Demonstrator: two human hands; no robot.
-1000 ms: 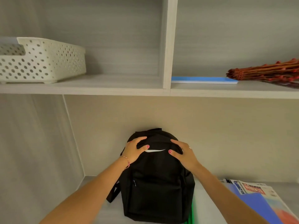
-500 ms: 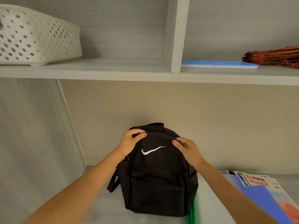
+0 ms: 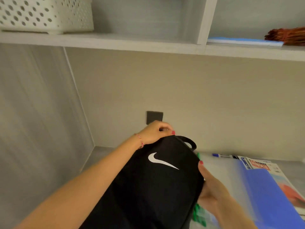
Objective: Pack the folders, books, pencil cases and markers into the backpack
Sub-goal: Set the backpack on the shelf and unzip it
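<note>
Two hands hold the black backpack (image 3: 158, 179) in the head view: the left hand (image 3: 155, 132) has its fingers curled at the top edge near the carry loop, the right hand (image 3: 210, 184) grips the right side, with the blue folder (image 3: 270, 195), magazine (image 3: 260, 165) and markers (image 3: 221, 155) lying on the surface (image 3: 102, 156) beside it. The bag appears unopened and tilted, so it may slide or topple onto the folders if the left pinch slips. Against the earlier frame, the backpack has been tipped toward the viewer and rotated, exposing a dark wall plate (image 3: 154, 117) behind it.

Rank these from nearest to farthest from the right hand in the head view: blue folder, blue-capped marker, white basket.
1. blue folder, just right of the right hand
2. marker, farther back on the desk
3. white basket, upper shelf, far left
</note>
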